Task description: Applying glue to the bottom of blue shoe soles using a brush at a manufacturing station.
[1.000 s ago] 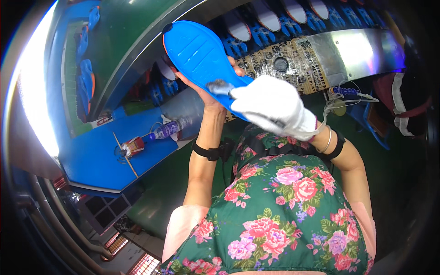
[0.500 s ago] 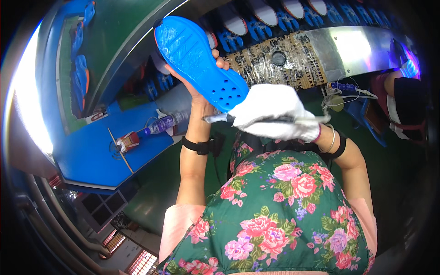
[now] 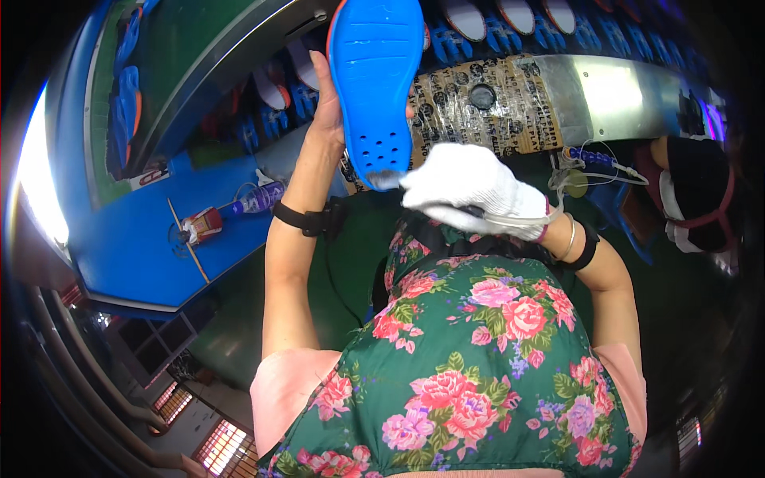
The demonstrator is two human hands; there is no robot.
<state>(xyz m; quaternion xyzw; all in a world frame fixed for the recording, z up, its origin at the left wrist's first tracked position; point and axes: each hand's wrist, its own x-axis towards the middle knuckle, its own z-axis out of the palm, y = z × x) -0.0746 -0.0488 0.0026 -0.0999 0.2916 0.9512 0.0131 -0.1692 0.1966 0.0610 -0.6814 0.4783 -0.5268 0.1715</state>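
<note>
My left hand [image 3: 325, 103] is raised and grips a blue shoe sole [image 3: 374, 80] from behind, its underside with small holes facing me and its heel end pointing down. My right hand [image 3: 470, 187], in a white glove, is closed on a thin tool whose grey tip [image 3: 382, 182] touches the sole's heel end. A black band sits on each wrist. My flowered green apron fills the lower part of the view.
A blue table [image 3: 135, 247] at the left carries a small purple bottle [image 3: 259, 195] and a red-and-white object [image 3: 199, 227]. Rows of soles on blue holders [image 3: 478, 24] run along the top. A patterned pad [image 3: 510, 103] lies ahead. Another person [image 3: 701, 199] is at the right.
My left hand has lifted the sole higher and turned it more upright. My gloved right hand has moved with the tool from the sole's side to its heel end.
</note>
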